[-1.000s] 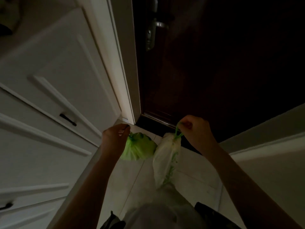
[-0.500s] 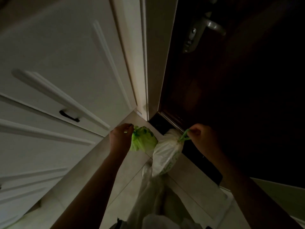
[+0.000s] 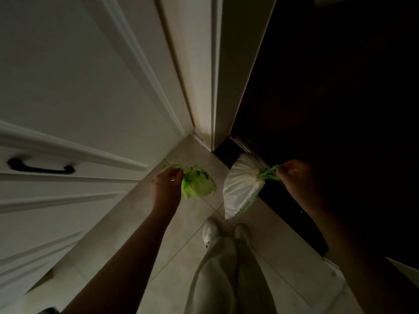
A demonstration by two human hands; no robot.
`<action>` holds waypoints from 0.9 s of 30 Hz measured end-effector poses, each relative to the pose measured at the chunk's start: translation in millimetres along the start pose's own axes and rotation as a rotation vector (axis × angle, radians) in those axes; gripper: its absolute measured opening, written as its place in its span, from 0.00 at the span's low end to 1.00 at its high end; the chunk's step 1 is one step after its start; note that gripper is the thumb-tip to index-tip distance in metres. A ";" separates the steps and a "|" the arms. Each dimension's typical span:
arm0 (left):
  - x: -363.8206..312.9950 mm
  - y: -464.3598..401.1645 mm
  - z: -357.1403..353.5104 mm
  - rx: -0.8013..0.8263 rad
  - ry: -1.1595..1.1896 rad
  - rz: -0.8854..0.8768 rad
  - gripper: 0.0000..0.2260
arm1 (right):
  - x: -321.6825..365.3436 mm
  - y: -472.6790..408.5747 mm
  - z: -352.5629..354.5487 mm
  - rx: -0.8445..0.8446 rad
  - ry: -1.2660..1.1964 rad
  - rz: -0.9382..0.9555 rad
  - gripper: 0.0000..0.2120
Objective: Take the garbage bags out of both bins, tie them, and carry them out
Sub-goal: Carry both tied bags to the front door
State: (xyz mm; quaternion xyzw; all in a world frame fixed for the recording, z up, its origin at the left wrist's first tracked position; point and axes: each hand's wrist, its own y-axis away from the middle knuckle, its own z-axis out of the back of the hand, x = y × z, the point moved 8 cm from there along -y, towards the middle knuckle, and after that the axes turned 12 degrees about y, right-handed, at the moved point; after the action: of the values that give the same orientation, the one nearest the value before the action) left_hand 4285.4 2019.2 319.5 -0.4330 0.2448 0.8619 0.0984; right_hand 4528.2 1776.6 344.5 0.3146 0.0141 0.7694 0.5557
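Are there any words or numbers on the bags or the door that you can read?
None can be read.
Green bag: no words show.
White bag: faint green marks low down, too blurred to read.
Dark door: no sign visible.

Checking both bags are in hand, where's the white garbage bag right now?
Head view, right of centre: the white garbage bag hangs from the right hand by green drawstrings, beside the dark door.
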 end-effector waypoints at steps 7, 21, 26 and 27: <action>19.4 -52.4 -44.8 -0.010 -0.021 -0.038 0.07 | -13.5 -46.7 -46.9 -0.038 -0.010 0.023 0.07; 18.4 -157.0 -84.0 0.160 -0.217 -0.159 0.07 | 41.3 -173.0 -136.9 0.064 -0.047 0.049 0.07; -1.0 -188.5 -80.4 0.149 -0.192 -0.147 0.08 | 67.4 -202.9 -132.5 -0.017 -0.046 0.075 0.13; -4.0 -191.5 -80.2 0.149 -0.189 -0.161 0.08 | 68.9 -207.7 -132.6 -0.024 -0.043 0.084 0.15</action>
State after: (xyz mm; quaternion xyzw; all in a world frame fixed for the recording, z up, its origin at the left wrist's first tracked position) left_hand 4416.9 2143.6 217.7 -0.3598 0.2621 0.8675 0.2218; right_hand 4625.0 1959.0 193.3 0.3246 -0.0201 0.7854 0.5267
